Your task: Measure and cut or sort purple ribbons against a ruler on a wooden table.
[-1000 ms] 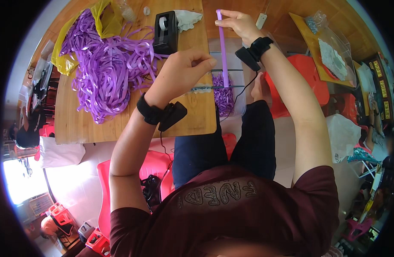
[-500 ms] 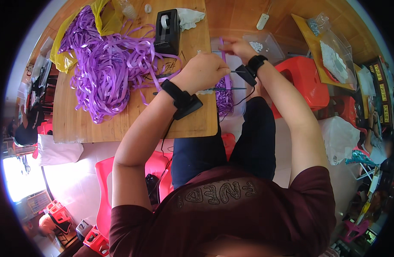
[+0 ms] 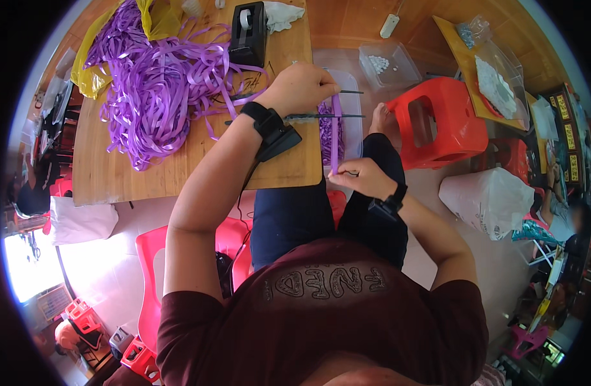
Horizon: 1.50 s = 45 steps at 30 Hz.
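Observation:
A strip of purple ribbon (image 3: 336, 138) is stretched toward me across two thin dark rods, the nearer rod (image 3: 350, 116) and the farther rod (image 3: 352, 92), which stick out past the table's right edge. My left hand (image 3: 299, 87) is closed at the ribbon's far end, by the farther rod. At the near end my right hand (image 3: 367, 179) pinches the ribbon between thumb and fingers. Beneath lies a clear plastic bin (image 3: 354, 138) with purple ribbon pieces (image 3: 327, 132) in it. A large tangled ribbon pile (image 3: 147, 96) lies on the table, left of my left hand.
On the wooden table (image 3: 212, 174) stand a black tape dispenser (image 3: 247, 42) and a yellow plastic bag (image 3: 90, 80). To the right are a red stool (image 3: 446, 122), a clear tub (image 3: 398, 67) with small white pieces, and a white bag (image 3: 485, 199). Black bands circle both my wrists.
My right hand has come from beyond the rods toward me, drawing the ribbon straight over them. My left hand has shifted slightly away from me. The whole view has shifted a little.

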{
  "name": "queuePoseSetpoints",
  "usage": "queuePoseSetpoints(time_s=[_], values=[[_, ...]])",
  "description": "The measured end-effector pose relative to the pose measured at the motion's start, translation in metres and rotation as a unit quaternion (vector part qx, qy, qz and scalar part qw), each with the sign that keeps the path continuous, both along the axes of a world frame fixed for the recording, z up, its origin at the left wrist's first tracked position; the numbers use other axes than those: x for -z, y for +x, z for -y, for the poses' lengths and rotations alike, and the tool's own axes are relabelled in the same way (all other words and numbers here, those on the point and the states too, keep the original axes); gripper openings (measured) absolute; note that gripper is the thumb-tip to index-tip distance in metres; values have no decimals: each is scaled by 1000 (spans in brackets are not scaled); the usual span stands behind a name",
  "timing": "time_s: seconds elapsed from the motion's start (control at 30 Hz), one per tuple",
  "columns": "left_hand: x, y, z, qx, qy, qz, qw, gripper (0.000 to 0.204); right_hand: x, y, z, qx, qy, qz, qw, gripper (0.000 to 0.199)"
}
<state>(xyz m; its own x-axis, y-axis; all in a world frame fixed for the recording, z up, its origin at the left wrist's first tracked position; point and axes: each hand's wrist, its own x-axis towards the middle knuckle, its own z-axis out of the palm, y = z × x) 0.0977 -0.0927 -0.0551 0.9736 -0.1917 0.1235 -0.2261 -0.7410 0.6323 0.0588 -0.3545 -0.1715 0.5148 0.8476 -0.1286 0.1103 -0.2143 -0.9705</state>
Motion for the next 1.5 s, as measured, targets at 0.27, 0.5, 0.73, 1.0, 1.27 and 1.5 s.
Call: queuePoseSetpoints(time_s=[0.27, 0.5, 0.73, 1.0, 1.27, 1.5], values=[[0, -1, 2, -23, 10, -3, 1000, 28, -67, -38, 4, 18, 110, 211, 971, 15], [0, -1, 2, -22, 2, -1, 1000, 28, -62, -43, 14, 55, 99, 181, 977, 15], [0, -1, 0, -23, -8, -12, 1000, 29, -111, -31, 8, 32, 140, 210, 967, 14], [-7, -5, -2, -89, -97, -15, 991, 31, -172, 62, -44, 112, 137, 243, 954, 32], [-23, -11, -6, -166, -100, 22, 981, 32, -120, 135, -91, 155, 55, -21, 986, 34], [-20, -12, -10, -195, -113, 76, 971, 32, -104, 139, -98, 158, 60, -53, 984, 25]])
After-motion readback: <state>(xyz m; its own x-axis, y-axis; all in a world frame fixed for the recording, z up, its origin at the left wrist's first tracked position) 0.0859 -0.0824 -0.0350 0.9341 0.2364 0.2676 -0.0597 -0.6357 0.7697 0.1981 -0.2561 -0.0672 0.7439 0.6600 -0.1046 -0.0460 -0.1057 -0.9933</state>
